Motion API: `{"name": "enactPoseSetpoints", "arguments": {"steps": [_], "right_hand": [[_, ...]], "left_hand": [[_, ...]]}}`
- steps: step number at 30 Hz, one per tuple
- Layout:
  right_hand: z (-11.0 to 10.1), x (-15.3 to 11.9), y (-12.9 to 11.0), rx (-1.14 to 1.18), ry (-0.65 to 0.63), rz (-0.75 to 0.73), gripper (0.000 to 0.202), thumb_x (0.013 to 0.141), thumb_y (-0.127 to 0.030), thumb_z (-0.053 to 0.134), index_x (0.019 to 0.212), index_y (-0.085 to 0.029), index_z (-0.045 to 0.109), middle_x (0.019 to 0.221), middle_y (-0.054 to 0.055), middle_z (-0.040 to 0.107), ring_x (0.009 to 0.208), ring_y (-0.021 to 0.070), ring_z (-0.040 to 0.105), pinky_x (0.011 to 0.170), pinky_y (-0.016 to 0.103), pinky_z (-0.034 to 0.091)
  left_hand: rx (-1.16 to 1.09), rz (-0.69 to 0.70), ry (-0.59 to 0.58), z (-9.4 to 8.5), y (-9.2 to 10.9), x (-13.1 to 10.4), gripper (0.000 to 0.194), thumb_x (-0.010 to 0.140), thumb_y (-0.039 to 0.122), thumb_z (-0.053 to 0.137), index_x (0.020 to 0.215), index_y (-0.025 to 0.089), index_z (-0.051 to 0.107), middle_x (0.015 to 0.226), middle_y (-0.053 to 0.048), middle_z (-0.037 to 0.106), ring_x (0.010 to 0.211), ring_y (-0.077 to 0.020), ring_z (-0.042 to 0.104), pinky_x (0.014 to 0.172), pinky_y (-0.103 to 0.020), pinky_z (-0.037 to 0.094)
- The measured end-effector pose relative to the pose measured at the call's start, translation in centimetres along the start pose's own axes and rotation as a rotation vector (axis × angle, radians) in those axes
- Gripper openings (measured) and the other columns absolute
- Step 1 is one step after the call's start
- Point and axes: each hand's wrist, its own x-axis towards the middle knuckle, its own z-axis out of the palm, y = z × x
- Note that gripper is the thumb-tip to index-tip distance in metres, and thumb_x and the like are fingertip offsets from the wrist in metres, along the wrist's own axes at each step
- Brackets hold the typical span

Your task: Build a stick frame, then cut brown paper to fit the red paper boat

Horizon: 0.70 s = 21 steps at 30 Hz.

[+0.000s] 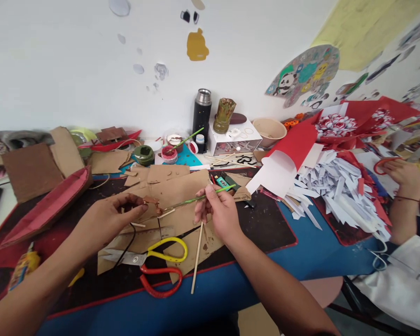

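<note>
Mid-frame, a stick crosses above cardboard; scissors lie before it, a boat at left, paper strips at right; behind, a flask stands beside a box bearing a vase

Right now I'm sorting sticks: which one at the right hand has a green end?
The upper stick, crossing the right hand sideways; the lower stick, pointing down below it, is pale wood.
</note>
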Motion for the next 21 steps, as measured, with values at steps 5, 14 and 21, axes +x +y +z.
{"name": "enactPoseSetpoints", "arguments": {"steps": [5,14,21], "right_hand": [[0.0,0.1,0.2,-0.016,-0.001,0.009,0.058,0.091,-0.076,0.077,0.091,-0.018,0.071,0.06,0.0,0.07,0.04,0.0136,0.063,0.036,0.019,0.04],[-0.5,0.1,-0.3,-0.01,0.045,-0.013,0.056,0.089,-0.075,0.078,0.089,-0.019,0.069,0.059,-0.001,0.069,0.04,0.013,0.062,0.037,0.02,0.039],[0.2,0.3,-0.3,0.001,0.033,-0.025,0.056,0.089,-0.075,0.078,0.089,-0.019,0.069,0.058,-0.001,0.068,0.04,0.0131,0.062,0.036,0.02,0.04]], "left_hand": [[-0.002,0.015,0.027,0.1,0.5,-0.1,0.065,0.068,0.082,0.054,0.085,0.025,0.079,0.072,-0.001,0.074,0.066,-0.0235,0.059,0.065,-0.032,0.04],[-0.065,0.008,-0.008,0.2,-0.8,0.4,0.069,0.068,0.083,0.058,0.092,0.023,0.081,0.093,-0.007,0.085,0.085,-0.031,0.072,0.076,-0.036,0.048],[-0.087,0.031,-0.053,0.3,-0.8,0.3,0.065,0.069,0.081,0.059,0.093,0.025,0.083,0.102,-0.007,0.086,0.094,-0.0333,0.076,0.085,-0.038,0.05]]}}
